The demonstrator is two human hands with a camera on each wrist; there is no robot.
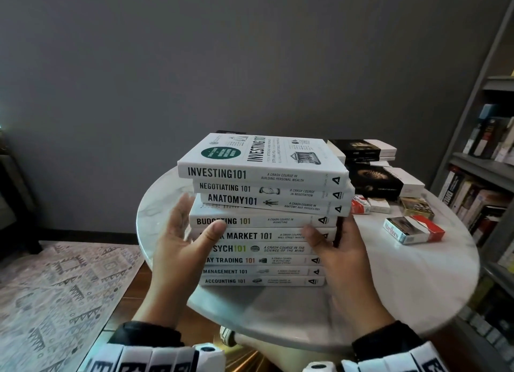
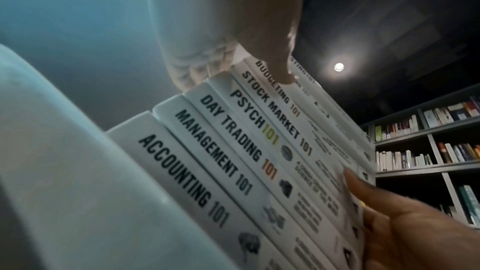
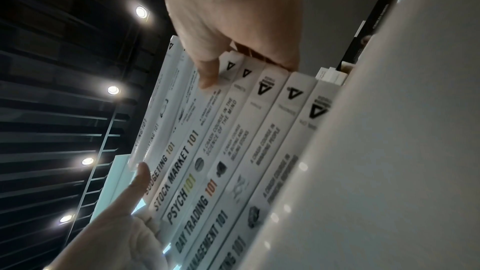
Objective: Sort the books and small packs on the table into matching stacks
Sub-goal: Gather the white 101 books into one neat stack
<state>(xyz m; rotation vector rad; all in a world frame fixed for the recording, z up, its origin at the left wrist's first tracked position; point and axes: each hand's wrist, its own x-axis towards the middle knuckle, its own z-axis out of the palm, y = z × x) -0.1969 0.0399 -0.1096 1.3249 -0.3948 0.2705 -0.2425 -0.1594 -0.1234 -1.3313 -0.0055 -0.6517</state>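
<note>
A tall stack of white "101" books [image 1: 264, 221] stands on the round white marble table [image 1: 389, 274], spines facing me. The top three books, with Investing 101 [image 1: 258, 174] uppermost, sit shifted right of the lower ones. My left hand [image 1: 192, 224] presses the stack's left end with straight fingers, thumb on the Budgeting spine [image 2: 272, 81]. At the right end my right hand [image 1: 333, 241] has its thumb on the Stock Market spine [image 3: 182, 163] and its fingers against the book ends. Small cigarette packs, a red and white one [image 1: 411, 229] nearest, lie loose to the right.
Two black and white books [image 1: 372, 182] lie stacked behind the packs, with another pair [image 1: 361, 147] further back. A full bookshelf [image 1: 478, 163] stands close on the right. A patterned rug [image 1: 55, 288] covers the floor to the left. A grey wall is behind the table.
</note>
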